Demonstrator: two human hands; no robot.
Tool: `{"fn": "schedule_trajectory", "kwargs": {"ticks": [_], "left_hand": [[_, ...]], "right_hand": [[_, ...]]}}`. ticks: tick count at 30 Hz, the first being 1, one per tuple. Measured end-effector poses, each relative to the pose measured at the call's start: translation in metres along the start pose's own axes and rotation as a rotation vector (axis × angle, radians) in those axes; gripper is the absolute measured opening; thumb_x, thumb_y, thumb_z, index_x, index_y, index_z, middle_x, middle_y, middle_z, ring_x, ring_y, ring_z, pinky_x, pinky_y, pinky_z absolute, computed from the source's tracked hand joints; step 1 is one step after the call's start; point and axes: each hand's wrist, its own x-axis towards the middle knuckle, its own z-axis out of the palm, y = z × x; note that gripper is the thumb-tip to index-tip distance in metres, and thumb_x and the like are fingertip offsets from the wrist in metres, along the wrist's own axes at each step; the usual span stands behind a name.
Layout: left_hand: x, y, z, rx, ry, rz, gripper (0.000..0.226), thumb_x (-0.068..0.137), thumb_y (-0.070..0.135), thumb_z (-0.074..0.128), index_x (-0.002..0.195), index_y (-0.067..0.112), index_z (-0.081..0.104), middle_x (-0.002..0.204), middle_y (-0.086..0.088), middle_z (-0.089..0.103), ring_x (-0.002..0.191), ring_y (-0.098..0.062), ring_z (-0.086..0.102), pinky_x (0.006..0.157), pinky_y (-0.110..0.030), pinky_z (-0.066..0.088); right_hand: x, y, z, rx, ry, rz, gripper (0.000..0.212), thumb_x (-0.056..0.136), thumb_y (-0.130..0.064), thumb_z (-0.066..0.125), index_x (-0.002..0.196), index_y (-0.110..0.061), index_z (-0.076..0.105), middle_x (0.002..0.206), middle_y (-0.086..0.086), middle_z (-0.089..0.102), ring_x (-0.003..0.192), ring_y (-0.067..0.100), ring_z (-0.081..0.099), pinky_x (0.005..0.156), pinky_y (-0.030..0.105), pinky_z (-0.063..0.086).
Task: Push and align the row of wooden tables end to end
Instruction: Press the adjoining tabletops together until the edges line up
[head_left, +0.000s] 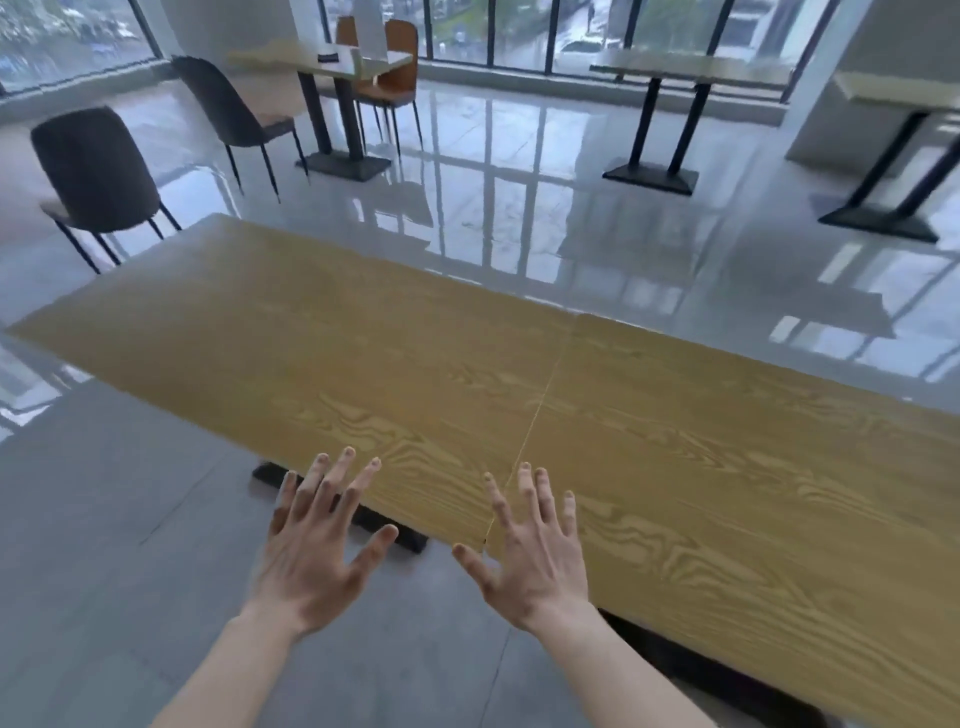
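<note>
Two wooden tables stand end to end, the left table (291, 332) and the right table (727, 467), meeting at a thin seam (540, 405) that runs from the far edge to the near edge. The near edges look nearly flush at the seam. My left hand (317, 545) hovers with fingers spread at the near edge of the left table. My right hand (530, 551) is spread open just right of the seam, over the near edge of the right table. Neither hand holds anything. Whether the palms touch the wood is unclear.
Black table bases (395, 530) show under the near edge. Two dark chairs (98, 176) stand on the glossy floor at the far left. More tables stand by the windows: one with orange chairs (395, 78) at the back, others at back right (675, 73).
</note>
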Motion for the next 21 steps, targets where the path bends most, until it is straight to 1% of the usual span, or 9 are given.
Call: {"fn": "schedule_trajectory", "kwargs": {"ticks": [2,4,5,7,8,9,15,19,21], "left_hand": [[0.018,-0.026,0.005,0.010,-0.037,0.079,0.078,0.094,0.079,0.024,0.162,0.046,0.006,0.172,0.012,0.001,0.158,-0.010,-0.013,0.127,-0.043,-0.008],[0.036,-0.051,0.012,0.024,-0.078,0.135,0.078,0.094,0.079,0.023,0.162,0.045,0.005,0.173,0.011,0.003,0.158,-0.012,-0.011,0.127,-0.044,-0.007],[0.045,-0.064,0.015,0.028,-0.095,0.162,0.078,0.094,0.080,0.023,0.162,0.045,0.005,0.173,0.011,0.005,0.158,-0.012,-0.009,0.127,-0.045,-0.006],[0.063,-0.088,0.023,0.036,-0.117,0.199,0.079,0.094,0.081,0.023,0.162,0.044,0.008,0.172,0.010,0.009,0.159,-0.013,-0.006,0.127,-0.044,-0.005],[0.072,-0.100,0.027,0.044,-0.127,0.208,0.079,0.094,0.081,0.024,0.162,0.044,0.009,0.172,0.010,0.010,0.159,-0.013,-0.004,0.127,-0.045,-0.004],[0.081,-0.111,0.032,0.049,-0.135,0.218,0.079,0.094,0.080,0.025,0.162,0.043,0.009,0.172,0.010,0.010,0.159,-0.014,-0.003,0.127,-0.045,-0.003],[0.114,-0.167,0.053,0.047,-0.228,0.321,0.081,0.092,0.081,0.028,0.162,0.042,0.014,0.172,0.009,0.015,0.159,-0.015,0.003,0.127,-0.043,-0.002],[0.135,-0.204,0.057,0.039,-0.250,0.390,0.083,0.091,0.080,0.034,0.162,0.040,0.017,0.171,0.006,0.018,0.159,-0.016,0.007,0.127,-0.044,0.001],[0.150,-0.226,0.063,0.039,-0.268,0.422,0.085,0.090,0.080,0.035,0.162,0.038,0.019,0.171,0.005,0.019,0.159,-0.016,0.007,0.128,-0.044,0.000]], "right_hand": [[0.004,-0.017,0.010,0.007,0.008,0.054,0.094,0.088,-0.086,0.019,0.160,-0.037,-0.015,0.170,0.010,-0.020,0.154,0.030,-0.024,0.122,0.056,-0.015],[0.015,-0.032,0.023,0.025,0.013,0.097,0.095,0.087,-0.088,0.020,0.162,-0.036,-0.009,0.171,0.012,-0.016,0.155,0.031,-0.021,0.122,0.056,-0.015],[0.023,-0.040,0.031,0.037,0.011,0.123,0.096,0.087,-0.088,0.021,0.163,-0.035,-0.001,0.171,0.014,-0.008,0.156,0.033,-0.015,0.122,0.057,-0.011],[0.042,-0.054,0.046,0.076,0.004,0.165,0.095,0.086,-0.090,0.026,0.162,-0.031,0.025,0.169,0.018,0.018,0.156,0.038,0.012,0.118,0.059,0.004],[0.052,-0.060,0.056,0.085,-0.001,0.172,0.095,0.086,-0.090,0.026,0.159,-0.030,0.033,0.166,0.019,0.027,0.154,0.039,0.021,0.116,0.060,0.009],[0.063,-0.065,0.066,0.080,0.006,0.179,0.096,0.086,-0.091,0.026,0.159,-0.029,0.034,0.165,0.019,0.029,0.153,0.039,0.023,0.115,0.060,0.011],[0.088,-0.093,0.106,0.063,0.000,0.278,0.100,0.084,-0.092,0.021,0.163,-0.030,0.019,0.169,0.018,0.014,0.156,0.038,0.004,0.118,0.063,0.003],[0.099,-0.110,0.116,0.005,0.004,0.329,0.102,0.082,-0.091,0.023,0.161,-0.035,-0.012,0.168,0.015,-0.020,0.152,0.034,-0.026,0.119,0.060,-0.012],[0.106,-0.120,0.123,-0.015,-0.005,0.358,0.102,0.084,-0.090,0.024,0.159,-0.036,-0.019,0.167,0.015,-0.026,0.151,0.033,-0.031,0.120,0.059,-0.012]]}}
